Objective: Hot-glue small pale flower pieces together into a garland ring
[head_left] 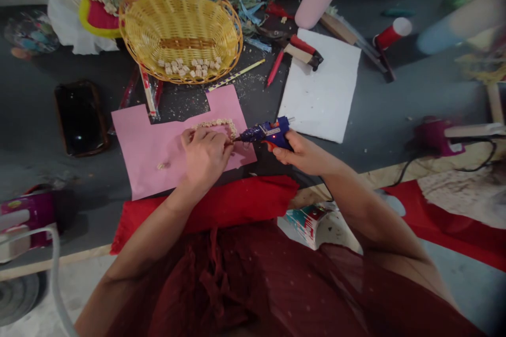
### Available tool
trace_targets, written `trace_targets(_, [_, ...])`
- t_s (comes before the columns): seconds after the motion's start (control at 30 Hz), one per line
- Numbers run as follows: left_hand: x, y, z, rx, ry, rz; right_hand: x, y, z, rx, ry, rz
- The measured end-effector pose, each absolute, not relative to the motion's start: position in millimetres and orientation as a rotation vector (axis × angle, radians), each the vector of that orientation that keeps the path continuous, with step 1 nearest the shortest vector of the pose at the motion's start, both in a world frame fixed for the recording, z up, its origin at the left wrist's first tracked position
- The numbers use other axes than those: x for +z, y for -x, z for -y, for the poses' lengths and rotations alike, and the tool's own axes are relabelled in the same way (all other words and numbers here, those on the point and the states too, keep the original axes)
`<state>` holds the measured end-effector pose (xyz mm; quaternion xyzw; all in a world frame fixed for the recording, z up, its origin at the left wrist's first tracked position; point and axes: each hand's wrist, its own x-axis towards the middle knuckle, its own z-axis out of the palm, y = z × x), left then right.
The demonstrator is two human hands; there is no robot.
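My right hand [294, 154] is wrapped round a blue glue gun [272, 134], whose nozzle points left. The tip of the nozzle meets the fingertips of my left hand [207, 155], which is closed over a pink sheet [148, 150]. What its fingers pinch is too small to make out. A curved row of small cream pieces [219, 123] runs along the sheet just above and beside my left hand. One or two loose cream pieces [161, 166] lie further left on the pink sheet.
A yellow wicker basket [185, 16] with more cream pieces stands behind the sheet. White board [322, 89] lies at right, a phone [81, 117] at left. Red cloth [245, 202] hangs at the front edge. A pencil [237, 75] and a red pen [275, 67] lie between.
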<state>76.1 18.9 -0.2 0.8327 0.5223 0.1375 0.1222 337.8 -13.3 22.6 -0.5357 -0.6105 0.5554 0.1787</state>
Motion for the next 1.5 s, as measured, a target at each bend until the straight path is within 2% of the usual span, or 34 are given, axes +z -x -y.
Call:
trace_targets(1.0, [1.5,-77.0,-19.3,0.396,-2.41,-1.535,25.1,-346.4,15.5,1.551,1.517,1.641])
trace_targets(1.1, [3.6,-78.1,-19.6,0.382,-2.429,-1.547,28.9,-360.4,13.5,1.39,1.613,1.546])
trace_targets(1.33, [2.3,-78.8,-20.4,0.376,-2.45,-1.556,25.7,-397.4,4.2,0.485,2.151,1.696])
trace_targets(1.5, [1.7,-78.2,-21.2,0.381,-2.426,-1.549,19.7,-408.4,-6.7,0.302,2.337,1.853])
